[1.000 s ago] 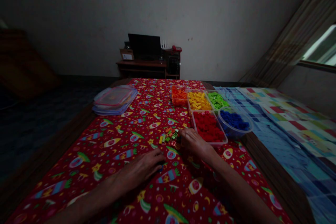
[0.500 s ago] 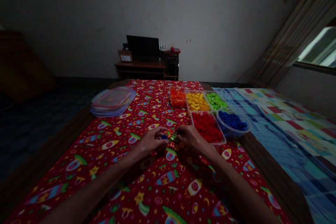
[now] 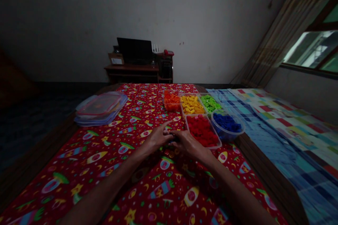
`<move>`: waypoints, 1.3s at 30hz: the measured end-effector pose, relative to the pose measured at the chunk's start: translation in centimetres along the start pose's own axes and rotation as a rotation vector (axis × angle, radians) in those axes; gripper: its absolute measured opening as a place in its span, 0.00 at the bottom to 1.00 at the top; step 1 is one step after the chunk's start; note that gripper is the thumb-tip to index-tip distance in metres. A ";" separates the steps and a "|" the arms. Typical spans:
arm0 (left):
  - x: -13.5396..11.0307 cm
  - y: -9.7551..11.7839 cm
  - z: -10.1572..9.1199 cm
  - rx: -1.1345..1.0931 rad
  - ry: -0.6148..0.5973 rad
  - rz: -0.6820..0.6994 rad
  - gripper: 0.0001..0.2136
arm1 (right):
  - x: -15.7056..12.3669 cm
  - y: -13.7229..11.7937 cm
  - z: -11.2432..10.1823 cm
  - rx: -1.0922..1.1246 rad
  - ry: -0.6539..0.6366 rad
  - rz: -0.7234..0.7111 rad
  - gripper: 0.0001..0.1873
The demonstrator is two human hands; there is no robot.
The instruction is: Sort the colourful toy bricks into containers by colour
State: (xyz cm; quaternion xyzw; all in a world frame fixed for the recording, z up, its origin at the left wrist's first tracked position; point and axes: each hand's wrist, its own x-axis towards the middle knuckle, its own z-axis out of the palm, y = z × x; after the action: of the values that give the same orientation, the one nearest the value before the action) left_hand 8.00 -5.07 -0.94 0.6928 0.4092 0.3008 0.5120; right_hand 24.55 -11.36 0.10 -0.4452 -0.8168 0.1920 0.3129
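My left hand (image 3: 156, 137) and my right hand (image 3: 187, 141) meet over the middle of the red patterned tablecloth (image 3: 148, 110). Between their fingertips a bit of a dark blue toy brick (image 3: 171, 139) shows; my left thumb and fingers close on it, with the index finger stretched forward. The fingers of my right hand are bent and pressed together at the same spot, and what they pinch is mostly hidden. Just below the hands lie a few small coloured pieces (image 3: 171, 153), partly covered and in shadow.
Right of my hands stand clear tubs of red (image 3: 202, 130), blue (image 3: 227, 122), yellow (image 3: 192, 104), green (image 3: 210, 103) and orange (image 3: 171, 100) bricks. Stacked plastic lids (image 3: 101, 107) lie at the left. A bed (image 3: 274, 130) adjoins the table's right side; a desk with a monitor (image 3: 135, 51) is beyond.
My hands have come together, bringing the blue brick to my right fingers and covering most of the small pieces. The view has turned slightly to the right.
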 end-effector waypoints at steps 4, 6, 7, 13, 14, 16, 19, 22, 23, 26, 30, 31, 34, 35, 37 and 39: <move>-0.5 0.2 0.0 0.116 -0.016 0.041 0.30 | -0.2 0.2 0.0 0.000 -0.035 0.015 0.20; -0.7 0.3 0.1 0.095 -0.028 0.046 0.30 | -0.4 0.7 0.3 -0.001 -0.008 0.003 0.20; -0.8 0.3 0.2 0.066 -0.038 0.043 0.31 | -0.5 0.9 0.5 -0.003 0.010 -0.005 0.20; -1.0 0.6 0.2 -0.102 -0.078 0.002 0.33 | -0.2 0.4 -0.7 -0.031 0.114 0.029 0.18; -1.0 0.7 0.0 -0.097 -0.064 0.007 0.33 | 0.1 0.3 -1.6 -0.047 0.135 0.052 0.17; -1.0 1.0 -0.7 -0.059 -0.023 0.028 0.33 | 0.5 0.3 -4.2 -0.099 0.194 0.119 0.15; -1.0 1.3 -2.0 -0.022 0.026 0.067 0.32 | 0.3 1.4 -9.2 -0.268 0.331 0.304 0.12; -0.9 1.3 -3.0 -0.029 0.034 0.073 0.33 | -0.8 3.4 -13.9 -0.481 0.344 0.492 0.13; -0.8 1.2 -3.3 -0.024 0.038 0.068 0.32 | -1.2 4.0 -15.2 -0.535 0.328 0.531 0.13; -0.6 0.8 -3.9 0.015 0.049 0.061 0.31 | -2.2 5.4 -17.8 -0.626 0.219 0.571 0.11; -0.5 0.5 -4.8 0.147 0.065 0.122 0.27 | -2.7 5.0 -19.1 -0.645 0.348 0.540 0.13; -0.5 0.5 -5.1 0.207 0.073 0.145 0.26 | -2.7 4.5 -19.1 -0.631 0.397 0.520 0.14; -0.9 0.4 -6.2 0.402 0.062 0.172 0.21 | -2.2 2.7 -18.1 -0.601 0.460 0.460 0.13; -1.0 0.2 -6.6 0.454 0.040 0.164 0.21 | -2.0 2.1 -17.3 -0.597 0.451 0.434 0.13; -1.4 -0.2 -7.2 0.530 -0.027 0.136 0.21 | -1.4 0.8 -14.9 -0.566 0.371 0.360 0.12; -1.9 -0.6 -7.6 0.596 -0.120 0.103 0.24 | -1.2 -0.3 -11.5 -0.473 0.207 0.225 0.12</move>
State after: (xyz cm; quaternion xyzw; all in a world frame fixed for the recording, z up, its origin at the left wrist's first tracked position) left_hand 0.60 -3.17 0.73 0.8486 0.4129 0.1518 0.2937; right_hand 32.70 -12.13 8.27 -0.6110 -0.7479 -0.0171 0.2589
